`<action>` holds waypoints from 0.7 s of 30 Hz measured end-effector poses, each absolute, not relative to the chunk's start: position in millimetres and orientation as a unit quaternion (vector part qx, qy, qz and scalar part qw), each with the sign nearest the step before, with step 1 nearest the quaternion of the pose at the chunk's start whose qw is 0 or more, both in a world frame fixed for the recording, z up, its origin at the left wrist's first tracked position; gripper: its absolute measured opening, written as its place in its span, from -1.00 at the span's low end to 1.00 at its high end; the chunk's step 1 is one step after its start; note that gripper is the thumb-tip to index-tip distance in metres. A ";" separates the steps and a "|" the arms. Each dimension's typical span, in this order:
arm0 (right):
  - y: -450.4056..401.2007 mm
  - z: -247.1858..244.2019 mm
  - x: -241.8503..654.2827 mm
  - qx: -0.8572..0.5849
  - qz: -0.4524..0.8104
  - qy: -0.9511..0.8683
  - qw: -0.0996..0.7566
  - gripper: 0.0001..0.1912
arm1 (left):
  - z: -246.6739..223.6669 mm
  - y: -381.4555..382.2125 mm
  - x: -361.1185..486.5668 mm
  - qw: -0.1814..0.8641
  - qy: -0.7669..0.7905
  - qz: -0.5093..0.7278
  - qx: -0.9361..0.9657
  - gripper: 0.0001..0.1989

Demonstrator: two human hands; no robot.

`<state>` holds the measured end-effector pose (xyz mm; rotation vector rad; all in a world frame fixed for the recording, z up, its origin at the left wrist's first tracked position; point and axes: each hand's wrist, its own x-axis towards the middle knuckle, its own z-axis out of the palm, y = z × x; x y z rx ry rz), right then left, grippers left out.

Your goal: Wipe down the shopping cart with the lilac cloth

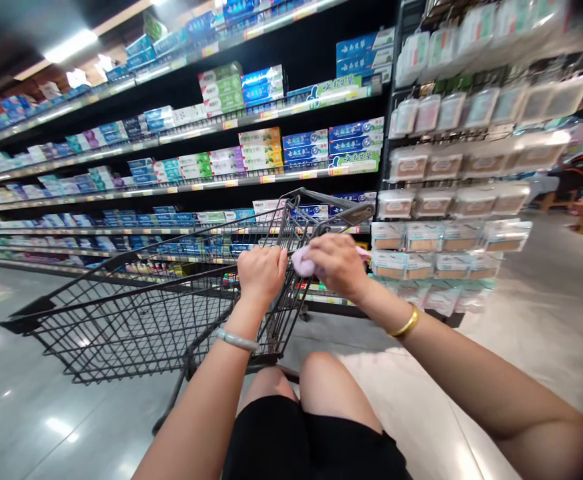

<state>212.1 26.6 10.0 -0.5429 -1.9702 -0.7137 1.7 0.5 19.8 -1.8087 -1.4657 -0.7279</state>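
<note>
So the big thing here is the gap between the two fists. The lilac cloth [302, 261] sits right in it, bunched up against the right hand [339, 263], with a bit of pink poking out on the far side of that hand. The right grip is grasping it, fingers curled over the top, so the cloth lies just left of the knuckles. It's too scrunched to have any real long axis tbh.

Left hand [262, 272] is clenched, looks like around a rail of the black shopping cart [136, 291], just beside the cloth but not on it. Right is clearly the closer hand, since it's the one holding it.

The cart's long basket stretches off to the left, and its handle end is over by the right hand. Can't tell if the cloth actually touches a bar under those fingers. Toothpaste boxes [305, 148] line the shelves behind.
</note>
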 end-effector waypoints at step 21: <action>34.3 53.1 239.3 -0.203 -0.351 -0.804 0.434 -0.81 | 18.7 -0.9 1.6 0.336 -0.566 -0.278 -0.699 -0.47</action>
